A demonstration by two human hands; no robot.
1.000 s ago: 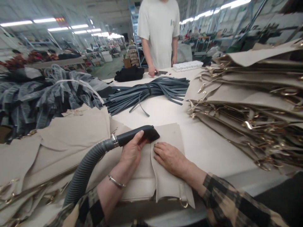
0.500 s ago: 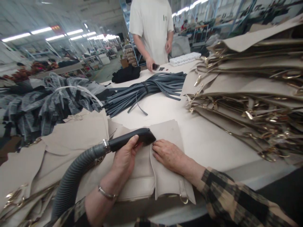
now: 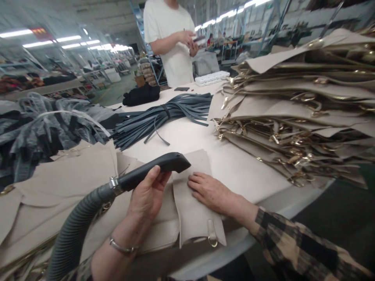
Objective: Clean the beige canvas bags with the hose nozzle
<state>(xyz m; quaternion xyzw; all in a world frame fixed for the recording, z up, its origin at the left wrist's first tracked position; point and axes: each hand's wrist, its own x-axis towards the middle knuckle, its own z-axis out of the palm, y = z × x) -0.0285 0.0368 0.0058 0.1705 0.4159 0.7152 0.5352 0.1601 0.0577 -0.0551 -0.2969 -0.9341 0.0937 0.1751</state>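
My left hand [image 3: 148, 195] is wrapped round a black vacuum nozzle [image 3: 155, 166], which joins a ribbed grey hose [image 3: 74, 220] at a metal clamp. The nozzle's tip hovers over a beige leather-like bag piece [image 3: 191, 222], just short of my right fingertips. My right hand [image 3: 211, 192] lies on this piece with its fingers stretched out, holding nothing. A small tab with a gold D-ring [image 3: 213, 242] sits at the piece's near edge. The part of the piece beneath my hands is hidden.
Beige pieces with gold hardware are stacked high on the right [image 3: 293, 105], and more lie at left [image 3: 73, 171]. Behind are a bundle of dark straps [image 3: 166, 111], plastic-wrapped items [image 3: 58, 121] and a black cloth [image 3: 142, 95]. A person [image 3: 172, 47] stands across the table.
The nozzle has lifted and tilted away from my right fingertips. My right hand has slid rightward from the piece's folded edge. The person opposite has raised both hands with a phone-like object; my view shifted right.
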